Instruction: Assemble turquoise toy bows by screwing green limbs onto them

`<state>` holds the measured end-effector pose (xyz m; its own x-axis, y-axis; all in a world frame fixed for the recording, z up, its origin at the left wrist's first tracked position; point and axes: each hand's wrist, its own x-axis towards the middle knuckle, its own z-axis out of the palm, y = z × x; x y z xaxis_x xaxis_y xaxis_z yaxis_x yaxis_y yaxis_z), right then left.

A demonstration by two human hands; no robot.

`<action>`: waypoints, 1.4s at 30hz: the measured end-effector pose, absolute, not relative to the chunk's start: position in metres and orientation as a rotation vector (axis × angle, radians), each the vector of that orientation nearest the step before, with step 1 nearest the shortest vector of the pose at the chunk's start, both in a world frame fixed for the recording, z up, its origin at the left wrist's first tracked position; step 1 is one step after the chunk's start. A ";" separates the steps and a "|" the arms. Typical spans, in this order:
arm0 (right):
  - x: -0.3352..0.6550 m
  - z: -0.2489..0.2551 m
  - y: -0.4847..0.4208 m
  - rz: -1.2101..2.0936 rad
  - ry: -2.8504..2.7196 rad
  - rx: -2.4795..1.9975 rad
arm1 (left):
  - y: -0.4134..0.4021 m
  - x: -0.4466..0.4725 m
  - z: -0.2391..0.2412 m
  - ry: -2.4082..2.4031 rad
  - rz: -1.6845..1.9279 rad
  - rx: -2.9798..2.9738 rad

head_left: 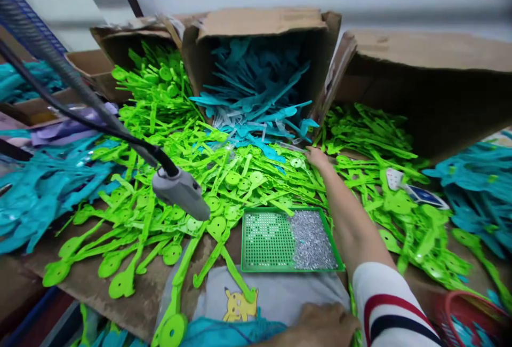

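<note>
A worktable (pixel 90 296) is heaped with bright green plastic pieces (pixel 256 179), long strips with round, holed ends, lying in a loose tangle. The person's right hand (pixel 319 158), at the end of an arm in a white sleeve (pixel 394 304) with red and navy bands, reaches far across the table. Its fingers dip among the pieces in front of the cartons, their tips partly hidden; I cannot tell how far they are open or whether they grip anything. The left hand (pixel 322 325) is low and close to the table's near edge, blurred and bent over, just beside a bundle of blue pieces (pixel 236 331); its grip cannot be made out.

Between the hands, a green perforated tray (pixel 262 267) holds a dense layer of small silvery bits (pixel 314 240) on its right side. In front of it, a grey cloth (pixel 288 288) shows a yellow cartoon figure (pixel 238 304).

Behind, three cartons lie open towards the person: green pieces spill from the left carton (pixel 110 40), blue from the middle carton (pixel 260 22), and green lie in the right carton (pixel 428 50). A grey device (pixel 180 192) hangs over the heap, left of the tray. At lower right, a red tub (pixel 448 309) contains blue pieces.
</note>
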<state>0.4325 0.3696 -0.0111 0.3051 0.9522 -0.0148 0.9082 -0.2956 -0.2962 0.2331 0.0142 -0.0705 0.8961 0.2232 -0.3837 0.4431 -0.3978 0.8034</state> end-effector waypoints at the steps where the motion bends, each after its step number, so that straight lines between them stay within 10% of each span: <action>1: 0.433 -0.014 0.374 0.289 -1.708 -2.352 | 0.014 0.236 -0.073 0.500 -0.288 1.971; 42: 0.348 0.045 -0.078 -0.546 -0.630 -1.530 | 0.023 0.214 -0.018 0.450 -0.189 2.254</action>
